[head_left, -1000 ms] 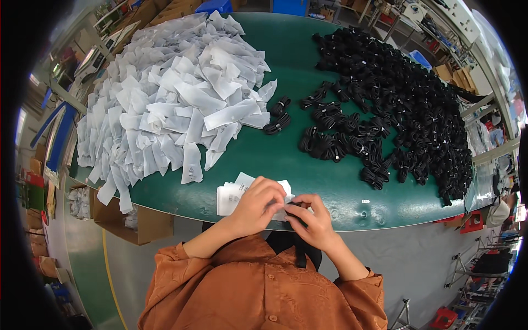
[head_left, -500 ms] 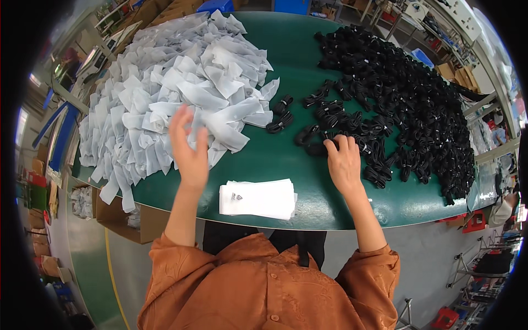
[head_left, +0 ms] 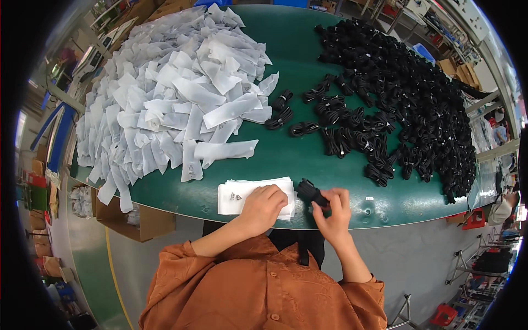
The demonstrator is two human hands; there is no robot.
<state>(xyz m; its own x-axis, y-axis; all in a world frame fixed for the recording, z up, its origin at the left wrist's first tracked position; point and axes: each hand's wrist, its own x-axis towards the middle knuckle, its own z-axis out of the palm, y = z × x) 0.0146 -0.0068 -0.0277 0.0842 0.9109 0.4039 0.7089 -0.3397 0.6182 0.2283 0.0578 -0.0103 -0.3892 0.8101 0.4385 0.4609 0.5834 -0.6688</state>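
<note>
A flat stack of white translucent bags [head_left: 228,199] lies at the table's near edge. My left hand [head_left: 263,209] is on the right part of this stack, its fingers curled together and closed on the top bag; the fingertips are partly hidden. Just right of the stack, my right hand [head_left: 334,213] grips a coiled black cable [head_left: 311,192] between thumb and fingers, tilted toward the bags' right end. The cable is slightly blurred and does not touch the large cable pile.
Filled pale bags form a big heap [head_left: 159,93] on the left of the green table [head_left: 275,47]. Bundled black cables make another large pile [head_left: 407,104] on the right, with a few loose bundles [head_left: 279,118] between. An open cardboard box [head_left: 148,223] sits below the left edge.
My left hand has come down from the bag heap to the white stack, and filled bags now lie at the heap's near edge. My right hand has brought a cable bundle toward me.
</note>
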